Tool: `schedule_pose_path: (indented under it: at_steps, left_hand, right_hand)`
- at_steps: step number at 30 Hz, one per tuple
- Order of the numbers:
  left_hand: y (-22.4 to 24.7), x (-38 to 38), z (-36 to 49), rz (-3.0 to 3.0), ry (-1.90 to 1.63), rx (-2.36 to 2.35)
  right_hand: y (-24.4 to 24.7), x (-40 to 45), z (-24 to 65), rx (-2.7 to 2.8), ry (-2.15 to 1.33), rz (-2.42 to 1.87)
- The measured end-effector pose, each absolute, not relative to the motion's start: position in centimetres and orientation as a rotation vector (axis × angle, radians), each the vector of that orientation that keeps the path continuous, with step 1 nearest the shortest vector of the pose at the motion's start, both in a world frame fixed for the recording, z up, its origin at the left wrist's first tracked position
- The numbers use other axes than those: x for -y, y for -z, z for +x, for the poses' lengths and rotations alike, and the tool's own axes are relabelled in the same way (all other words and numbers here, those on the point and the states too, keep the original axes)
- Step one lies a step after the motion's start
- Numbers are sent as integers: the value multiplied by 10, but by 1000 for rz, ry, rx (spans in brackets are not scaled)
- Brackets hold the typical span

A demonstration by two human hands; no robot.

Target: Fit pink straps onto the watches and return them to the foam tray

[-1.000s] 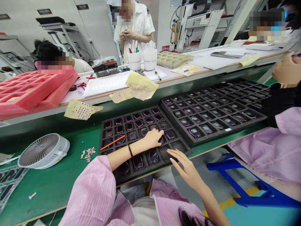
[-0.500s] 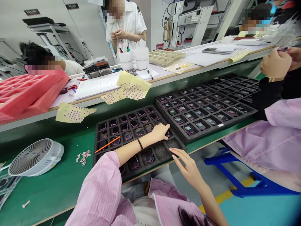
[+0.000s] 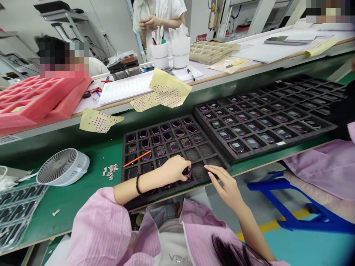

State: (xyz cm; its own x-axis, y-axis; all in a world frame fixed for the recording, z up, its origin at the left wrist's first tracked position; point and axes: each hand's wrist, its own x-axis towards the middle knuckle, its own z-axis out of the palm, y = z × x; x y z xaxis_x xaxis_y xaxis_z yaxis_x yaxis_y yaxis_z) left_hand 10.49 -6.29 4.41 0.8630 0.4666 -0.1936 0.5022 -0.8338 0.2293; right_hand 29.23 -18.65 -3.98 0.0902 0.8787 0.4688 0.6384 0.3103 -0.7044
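My left hand (image 3: pixel 174 170) rests over the near row of a black foam tray (image 3: pixel 206 149), its fingertips closed on a small pink-framed device (image 3: pixel 187 173). My right hand (image 3: pixel 224 183) hovers at the tray's near right corner, fingers apart and holding nothing, close to bare foam cells. Rows of pink-framed devices with dark screens fill most of the tray's cells. An orange pencil (image 3: pixel 138 159) lies across the cells on the left. Beside this tray stands a second black foam tray (image 3: pixel 305 135), also loaded with such devices.
A white desk fan (image 3: pixel 62 168) and small paper scraps (image 3: pixel 110 171) lie on the green bench to the left. Beyond stand dotted yellow sheets (image 3: pixel 98 120), pink foam (image 3: pixel 41 99) and white cups (image 3: pixel 180 51). A person stands behind the bench; a pink sleeve (image 3: pixel 321 170) shows on the right.
My left hand has moved from the tray's middle rows to its near row, onto a device. The view has shifted, and the neighbour's hands on the right have left it.
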Motion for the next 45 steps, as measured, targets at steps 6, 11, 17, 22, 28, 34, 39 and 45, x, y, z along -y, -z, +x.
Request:
schedule_pose_path:
  at_steps: [6, 11, 17, 22, 28, 34, 39, 45]
  left_hand:
    - [-7, 74, 103, 2848, 196, -601]
    - [-14, 75, 94, 2764, 97, -649]
    - [-44, 90, 58, 2739, 151, -955]
    - [-37, 98, 45, 2717, 419, -1010]
    - [-22, 95, 41, 2681, 317, -1007]
    - [-30, 108, 18, 2565, -63, -1114]
    - [-41, 129, 0, 2548, -228, -1300]
    - [-42, 127, -44, 2348, -355, -1298]
  right_hand:
    - [36, 180, 280, 1636, -300, -1370]
    - [36, 179, 276, 1629, -322, -1377]
    - [39, 174, 273, 1626, -305, -1356]
    - [38, 168, 263, 1643, -351, -1294]
    - [30, 159, 232, 1608, -567, -1204]
    - [29, 151, 189, 1448, -1125, -1142]
    - [26, 139, 141, 1426, -1368, -1001]
    - [35, 123, 89, 1206, -1470, -1000]
